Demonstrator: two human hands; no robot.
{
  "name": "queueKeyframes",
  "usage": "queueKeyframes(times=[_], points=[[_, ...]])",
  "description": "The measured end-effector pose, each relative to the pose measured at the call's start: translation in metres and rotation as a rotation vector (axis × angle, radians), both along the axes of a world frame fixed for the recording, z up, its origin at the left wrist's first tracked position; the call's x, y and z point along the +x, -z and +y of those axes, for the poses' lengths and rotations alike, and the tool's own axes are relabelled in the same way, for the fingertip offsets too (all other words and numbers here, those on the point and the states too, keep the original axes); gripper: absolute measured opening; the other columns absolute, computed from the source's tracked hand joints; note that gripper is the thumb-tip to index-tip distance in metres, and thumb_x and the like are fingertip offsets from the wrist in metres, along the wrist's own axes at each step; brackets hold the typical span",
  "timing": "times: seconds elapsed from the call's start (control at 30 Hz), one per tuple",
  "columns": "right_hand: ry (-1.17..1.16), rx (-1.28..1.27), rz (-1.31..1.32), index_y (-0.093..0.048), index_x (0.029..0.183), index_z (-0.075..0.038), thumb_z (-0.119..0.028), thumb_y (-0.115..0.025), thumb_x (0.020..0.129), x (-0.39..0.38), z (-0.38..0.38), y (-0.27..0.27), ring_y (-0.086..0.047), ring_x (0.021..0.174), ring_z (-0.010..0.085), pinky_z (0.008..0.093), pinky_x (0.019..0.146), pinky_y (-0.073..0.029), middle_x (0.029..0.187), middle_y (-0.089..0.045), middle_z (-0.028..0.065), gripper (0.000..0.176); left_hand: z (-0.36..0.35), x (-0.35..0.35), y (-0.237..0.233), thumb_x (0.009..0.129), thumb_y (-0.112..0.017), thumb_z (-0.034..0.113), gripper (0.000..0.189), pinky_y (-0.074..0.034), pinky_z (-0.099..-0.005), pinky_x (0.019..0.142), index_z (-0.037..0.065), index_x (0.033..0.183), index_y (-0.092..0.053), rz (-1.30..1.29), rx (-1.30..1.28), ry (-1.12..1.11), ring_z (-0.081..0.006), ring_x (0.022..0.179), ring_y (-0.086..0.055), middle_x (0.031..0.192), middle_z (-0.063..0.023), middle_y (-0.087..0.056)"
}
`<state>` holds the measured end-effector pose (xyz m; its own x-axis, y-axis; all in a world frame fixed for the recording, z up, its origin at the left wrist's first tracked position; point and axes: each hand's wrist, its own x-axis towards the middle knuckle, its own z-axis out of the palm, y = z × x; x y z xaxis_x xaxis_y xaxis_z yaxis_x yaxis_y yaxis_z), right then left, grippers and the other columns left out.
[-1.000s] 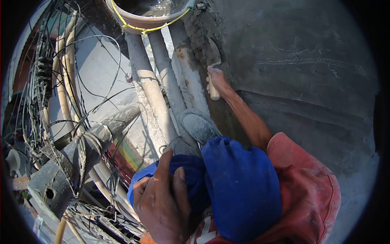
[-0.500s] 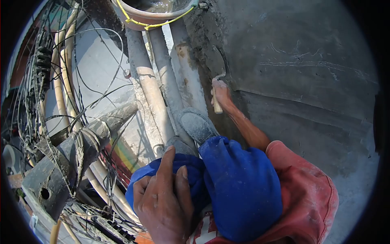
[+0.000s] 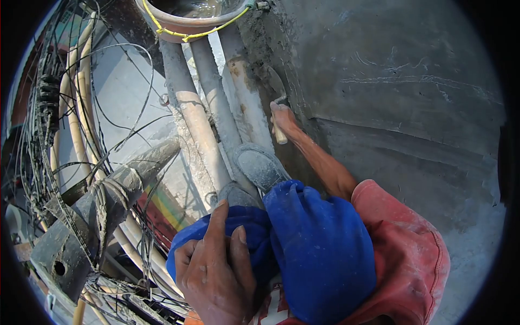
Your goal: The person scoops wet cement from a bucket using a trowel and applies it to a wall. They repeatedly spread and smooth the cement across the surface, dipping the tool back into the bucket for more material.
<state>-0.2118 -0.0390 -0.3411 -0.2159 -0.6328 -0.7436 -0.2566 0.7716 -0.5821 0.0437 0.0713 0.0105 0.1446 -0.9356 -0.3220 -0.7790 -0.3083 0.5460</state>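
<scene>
My right hand (image 3: pixel 283 118) is closed around the pale handle of a trowel (image 3: pixel 280 134). The trowel's curved neck leads to a thin blade lying against the edge of the grey plastered wall (image 3: pixel 401 141), beside a strip of rough wet mortar (image 3: pixel 260 40). Close to the camera, my left hand (image 3: pixel 216 271) is over my blue-clad knee with nothing in it. Its index finger points forward and the thumb stands apart, while the other fingers are partly bent.
A bucket (image 3: pixel 189 35) with a yellow cord handle and watery contents stands at the top. Mortar-spattered poles (image 3: pixel 197 130) run under my shoes (image 3: pixel 260 165). Tangled black cables (image 3: pixel 49 135) and a thick dark beam with a hole (image 3: pixel 81 233) fill the left side.
My right hand and the trowel have shifted slightly left and up the wall edge. The view has turned a little; my left hand keeps its pose.
</scene>
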Motion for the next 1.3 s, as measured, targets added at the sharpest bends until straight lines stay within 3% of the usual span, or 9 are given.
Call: queueKeyframes(times=[0.07, 0.2, 0.37, 0.5, 0.57, 0.77, 0.9, 1.0, 1.3], points=[[-0.003, -0.193, 0.107, -0.048, 0.091, -0.002, -0.041, -0.045, 0.095, 0.015, -0.007, -0.030, -0.050, 0.037, 0.0205, 0.0343, 0.033, -0.043, 0.065, -0.050, 0.0078, 0.040, 0.001, 0.002, 0.002, 0.087, -0.055, 0.010, 0.031, -0.039, -0.0301, 0.069, 0.004, 0.117, -0.060, -0.004, -0.041, 0.036, -0.0173, 0.054, -0.051, 0.054, -0.0017, -0.055], [-0.008, -0.251, 0.149, -0.051, 0.093, 0.003, -0.039, -0.044, 0.095, 0.021, -0.004, -0.074, -0.056, 0.040, 0.0219, 0.0346, 0.036, -0.046, 0.062, -0.053, 0.0094, 0.043, 0.001, 0.001, -0.001, 0.088, -0.055, 0.011, 0.031, -0.039, -0.0296, 0.069, 0.004, 0.117, -0.060, -0.011, -0.025, -0.006, -0.0169, 0.055, -0.052, 0.053, -0.0015, -0.055], [-0.033, -0.017, 0.010, -0.051, 0.095, 0.002, -0.038, -0.046, 0.094, 0.012, 0.031, -0.053, -0.055, 0.040, 0.0227, 0.0351, 0.033, -0.045, 0.063, -0.053, 0.0090, 0.040, -0.001, -0.001, 0.002, 0.088, -0.056, 0.012, 0.030, -0.040, -0.0301, 0.068, 0.005, 0.117, -0.060, -0.024, -0.058, 0.027, -0.0171, 0.057, -0.052, 0.054, -0.0010, -0.056], [0.033, 0.005, 0.032, -0.050, 0.093, 0.001, -0.038, -0.047, 0.094, -0.003, 0.048, -0.040, -0.054, 0.039, 0.0221, 0.0351, 0.033, -0.044, 0.063, -0.052, 0.0091, 0.040, 0.000, 0.001, 0.003, 0.088, -0.056, 0.011, 0.031, -0.040, -0.0305, 0.067, 0.006, 0.118, -0.060, -0.020, -0.052, 0.030, -0.0173, 0.058, -0.052, 0.054, -0.0009, -0.056], [0.073, -0.052, -0.053, -0.047, 0.093, -0.005, -0.043, -0.047, 0.093, -0.006, 0.048, -0.050, -0.048, 0.035, 0.0192, 0.0329, 0.031, -0.041, 0.065, -0.049, 0.0072, 0.038, 0.001, 0.001, 0.001, 0.087, -0.057, 0.011, 0.031, -0.040, -0.0307, 0.067, 0.006, 0.118, -0.060, -0.024, -0.026, 0.016, -0.0174, 0.059, -0.052, 0.054, -0.0010, -0.056], [0.090, -0.268, 0.024, -0.046, 0.093, -0.003, -0.040, -0.046, 0.095, 0.016, 0.040, -0.082, -0.047, 0.037, 0.0181, 0.0311, 0.031, -0.040, 0.065, -0.049, 0.0066, 0.037, 0.003, 0.001, 0.000, 0.087, -0.058, 0.009, 0.030, -0.040, -0.0311, 0.068, 0.006, 0.117, -0.060, -0.018, -0.042, -0.001, -0.0179, 0.058, -0.052, 0.054, -0.0015, -0.056], [-0.010, -0.172, -0.031, -0.047, 0.093, -0.003, -0.042, -0.046, 0.094, 0.019, 0.017, -0.054, -0.048, 0.037, 0.0182, 0.0314, 0.031, -0.040, 0.064, -0.049, 0.0069, 0.039, 0.003, 0.001, 0.000, 0.086, -0.058, 0.008, 0.031, -0.040, -0.0313, 0.068, 0.005, 0.117, -0.060, -0.029, -0.085, 0.040, -0.0184, 0.058, -0.051, 0.054, -0.0021, -0.057], [0.051, -0.180, -0.043, -0.047, 0.092, -0.003, -0.044, -0.047, 0.094, 0.012, -0.008, -0.034, -0.049, 0.037, 0.0181, 0.0316, 0.031, -0.040, 0.064, -0.049, 0.0062, 0.041, 0.004, 0.001, -0.001, 0.086, -0.057, 0.008, 0.031, -0.040, -0.0315, 0.069, 0.005, 0.117, -0.060, -0.001, -0.083, 0.041, -0.0192, 0.058, -0.051, 0.054, -0.0026, -0.057], [0.032, -0.379, 0.058, -0.048, 0.089, -0.001, -0.038, -0.046, 0.095, 0.024, -0.018, -0.103, -0.051, 0.037, 0.0183, 0.0324, 0.032, -0.042, 0.062, -0.051, 0.0072, 0.038, 0.004, 0.004, 0.000, 0.086, -0.058, 0.007, 0.031, -0.040, -0.0328, 0.070, 0.005, 0.117, -0.059, 0.023, -0.070, 0.004, -0.0209, 0.056, -0.051, 0.055, -0.0034, -0.057]])
